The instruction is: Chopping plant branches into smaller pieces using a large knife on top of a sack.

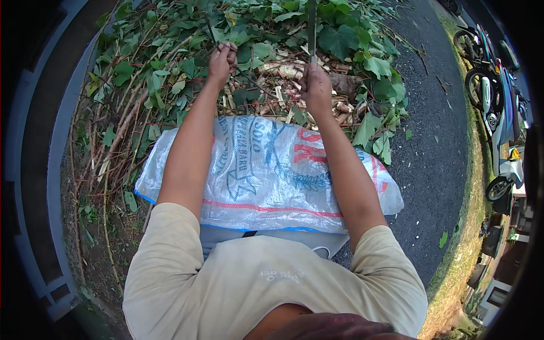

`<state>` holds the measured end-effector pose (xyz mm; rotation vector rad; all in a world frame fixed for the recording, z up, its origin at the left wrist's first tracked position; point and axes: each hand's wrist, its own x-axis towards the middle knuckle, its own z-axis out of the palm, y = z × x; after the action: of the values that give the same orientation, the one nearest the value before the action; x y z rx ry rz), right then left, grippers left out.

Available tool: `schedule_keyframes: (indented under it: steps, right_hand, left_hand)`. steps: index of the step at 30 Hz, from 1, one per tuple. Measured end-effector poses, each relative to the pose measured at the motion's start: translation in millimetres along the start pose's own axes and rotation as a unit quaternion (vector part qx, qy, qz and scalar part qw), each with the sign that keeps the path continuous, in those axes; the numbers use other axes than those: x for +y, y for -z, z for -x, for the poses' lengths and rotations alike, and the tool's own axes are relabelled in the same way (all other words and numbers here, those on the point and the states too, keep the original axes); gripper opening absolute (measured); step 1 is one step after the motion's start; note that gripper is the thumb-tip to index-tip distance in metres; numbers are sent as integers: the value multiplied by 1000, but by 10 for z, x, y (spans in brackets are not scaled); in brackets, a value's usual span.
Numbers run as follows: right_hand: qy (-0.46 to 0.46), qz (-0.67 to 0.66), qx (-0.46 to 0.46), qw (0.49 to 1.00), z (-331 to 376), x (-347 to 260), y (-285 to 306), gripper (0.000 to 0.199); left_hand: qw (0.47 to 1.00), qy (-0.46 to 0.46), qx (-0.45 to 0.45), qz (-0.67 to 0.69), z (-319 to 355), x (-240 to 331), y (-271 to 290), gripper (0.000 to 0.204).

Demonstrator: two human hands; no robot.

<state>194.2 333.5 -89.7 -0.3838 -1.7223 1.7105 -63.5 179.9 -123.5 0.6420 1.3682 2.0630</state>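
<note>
My right hand [316,88] is closed around the handle of a long blade [312,31], like a machete, which points straight away from me past the top of the picture. My left hand [222,63] is closed on a thin dark branch [210,28] that rises beyond the fist. Between and below the hands lie chopped pieces of stem [286,93], pale at the cut ends, beside a thick brown log [343,84]. A white woven plastic sack [255,175] with blue and red print covers my lap, under both forearms.
Green leafy branches [340,39] are heaped ahead of me. Long bare stems [124,122] lie along the left. Dark asphalt [430,136] runs down the right, edged by a grass strip [462,226]. Several motorbikes [493,102] stand parked at the far right.
</note>
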Motion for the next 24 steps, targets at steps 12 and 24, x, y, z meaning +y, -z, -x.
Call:
schedule_keyframes:
  steps: [12,24]
  right_hand:
    - [-274,234,-13,933,-69,1310,384,68]
    - [-162,242,2,957,34,919,201,61]
  left_hand:
    - [998,-35,33,-48,-29,-203,-85,28]
    - [999,-35,-10,-33,2,-93,-120,25]
